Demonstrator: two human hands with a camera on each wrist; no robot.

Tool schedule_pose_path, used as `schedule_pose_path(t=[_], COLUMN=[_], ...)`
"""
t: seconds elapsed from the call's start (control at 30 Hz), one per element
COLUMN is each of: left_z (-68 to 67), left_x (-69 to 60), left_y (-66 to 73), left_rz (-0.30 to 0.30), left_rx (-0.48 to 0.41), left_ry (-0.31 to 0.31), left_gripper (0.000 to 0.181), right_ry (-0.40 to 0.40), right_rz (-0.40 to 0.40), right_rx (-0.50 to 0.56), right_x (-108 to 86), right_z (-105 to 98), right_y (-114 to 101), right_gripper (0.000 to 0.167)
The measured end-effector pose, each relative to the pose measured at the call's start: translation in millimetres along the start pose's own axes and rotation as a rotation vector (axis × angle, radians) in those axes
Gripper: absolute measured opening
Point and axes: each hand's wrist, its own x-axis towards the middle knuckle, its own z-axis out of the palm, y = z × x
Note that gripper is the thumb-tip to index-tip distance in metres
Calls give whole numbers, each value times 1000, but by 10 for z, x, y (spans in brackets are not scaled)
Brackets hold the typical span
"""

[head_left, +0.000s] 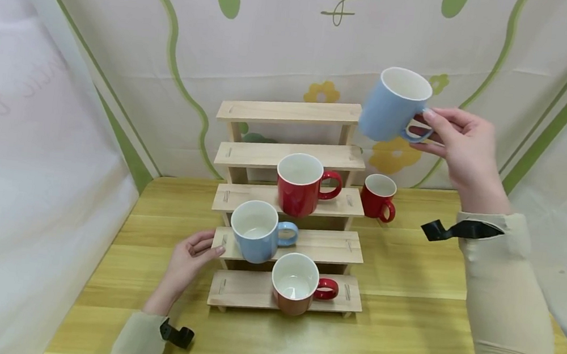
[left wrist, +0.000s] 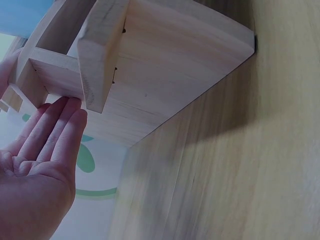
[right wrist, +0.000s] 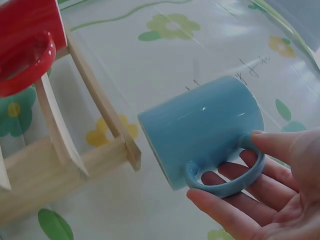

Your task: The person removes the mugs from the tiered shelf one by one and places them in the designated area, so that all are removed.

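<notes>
The counter [head_left: 402,325] bore a wooden rack [head_left: 246,195] of five steps. Beside the right end of its top step [head_left: 289,112], a light-blue mug [head_left: 392,109] hung in the air, held in the right grip [head_left: 463,140]. The mug lay to the left of that grip, between it and the rack; its long axis leaned, rim up and to the right, base down and to the left. The right grip was much the nearer to that top step. The left grip [head_left: 191,256] held the left end of the second step from the bottom, thumb on one side of the board and fingers [left wrist: 70,136] on the other.

In the head view, the mug's outline nearly met the top step; the right wrist view showed a gap between them, and thumb and fingers clamped about the handle [right wrist: 227,189]. Only the left wrist view showed the left fingertips reaching under the board.
</notes>
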Motion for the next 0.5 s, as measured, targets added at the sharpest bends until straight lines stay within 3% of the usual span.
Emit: schedule_pose_path(t=[0.5], left_z=[2], left_x=[5], left_y=[7], left_rz=[1], left_rx=[9], left_ry=[2], left_gripper=[50], right_ry=[160], right_rz=[25], right_rx=[125], right_x=[-202], right_z=[-617], right_y=[118], right_gripper=[30])
